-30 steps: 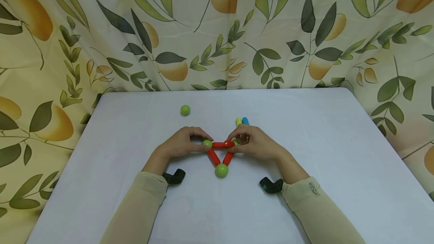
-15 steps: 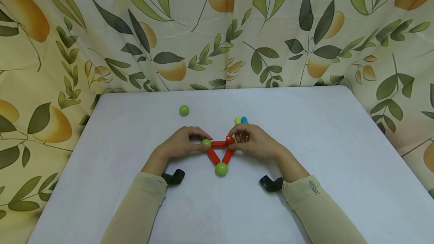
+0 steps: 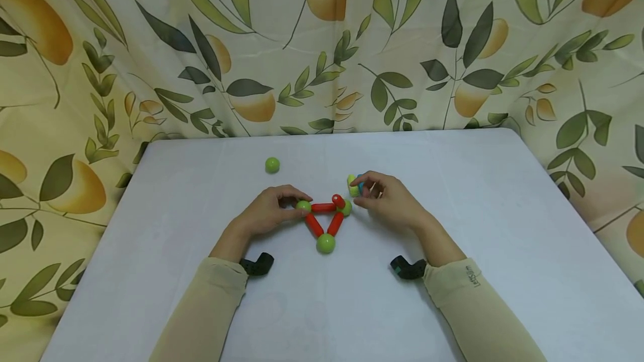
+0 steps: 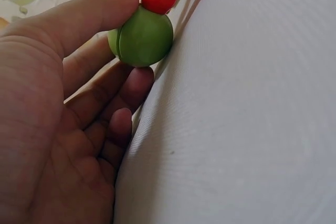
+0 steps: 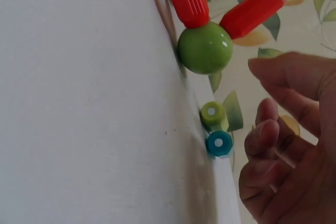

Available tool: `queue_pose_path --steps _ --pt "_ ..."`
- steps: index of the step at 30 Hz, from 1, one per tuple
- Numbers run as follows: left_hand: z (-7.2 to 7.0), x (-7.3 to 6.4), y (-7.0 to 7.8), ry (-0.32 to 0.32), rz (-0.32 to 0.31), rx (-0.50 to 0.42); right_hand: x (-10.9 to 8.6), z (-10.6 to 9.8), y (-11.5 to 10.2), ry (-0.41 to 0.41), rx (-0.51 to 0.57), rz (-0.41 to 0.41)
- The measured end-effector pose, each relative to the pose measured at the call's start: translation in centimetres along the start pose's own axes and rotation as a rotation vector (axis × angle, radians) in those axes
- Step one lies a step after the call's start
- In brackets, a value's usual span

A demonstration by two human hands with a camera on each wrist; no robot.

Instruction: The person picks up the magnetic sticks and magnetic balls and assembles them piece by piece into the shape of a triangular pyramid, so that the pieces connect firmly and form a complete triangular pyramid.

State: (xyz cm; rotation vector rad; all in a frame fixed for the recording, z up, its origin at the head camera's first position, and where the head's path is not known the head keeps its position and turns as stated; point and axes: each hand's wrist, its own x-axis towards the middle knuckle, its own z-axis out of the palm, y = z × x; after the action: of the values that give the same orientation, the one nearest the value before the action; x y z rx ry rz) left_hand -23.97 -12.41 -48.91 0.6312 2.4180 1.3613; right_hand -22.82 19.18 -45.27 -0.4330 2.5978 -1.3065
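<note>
Currently: left hand (image 3: 266, 210), fingers pinching ball (image 3: 303, 208), which I should brace; right hand (image 3: 391, 201), fingers parted, empty, near yellow stick (image 5: 212, 112).

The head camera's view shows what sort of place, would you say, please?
Probably an indoor tabletop workspace: a white table, a fruit-print curtain behind it, and a ball-and-rod construction toy.

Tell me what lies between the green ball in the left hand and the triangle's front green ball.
A red rod lies between the held ball and the front ball, shown in the head view.
</note>
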Motion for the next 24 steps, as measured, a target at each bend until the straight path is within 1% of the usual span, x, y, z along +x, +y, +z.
queue_pose_path --steps 7,9,13,17,24 --pt "0.1 -0.2 -0.1 0.011 -0.026 -0.009 0.5 -0.2 0.5 0.119 -0.074 0.071" --pt "0.1 -0.3 -0.2 0.012 -0.032 -0.012 0.6 -0.1 0.9 0.125 -0.111 0.089" --pt "0.1 -0.3 -0.2 0.010 -0.029 -0.015 0.7 0.1 1.4 0.113 -0.198 0.104" --pt "0.2 -0.2 -0.1 0.004 -0.018 -0.014 0.5 0.2 1.3 0.128 -0.225 0.097" --pt "0.3 -0.1 -0.2 0.001 -0.007 -0.012 0.2 0.5 1.3 0.196 -0.267 0.102"
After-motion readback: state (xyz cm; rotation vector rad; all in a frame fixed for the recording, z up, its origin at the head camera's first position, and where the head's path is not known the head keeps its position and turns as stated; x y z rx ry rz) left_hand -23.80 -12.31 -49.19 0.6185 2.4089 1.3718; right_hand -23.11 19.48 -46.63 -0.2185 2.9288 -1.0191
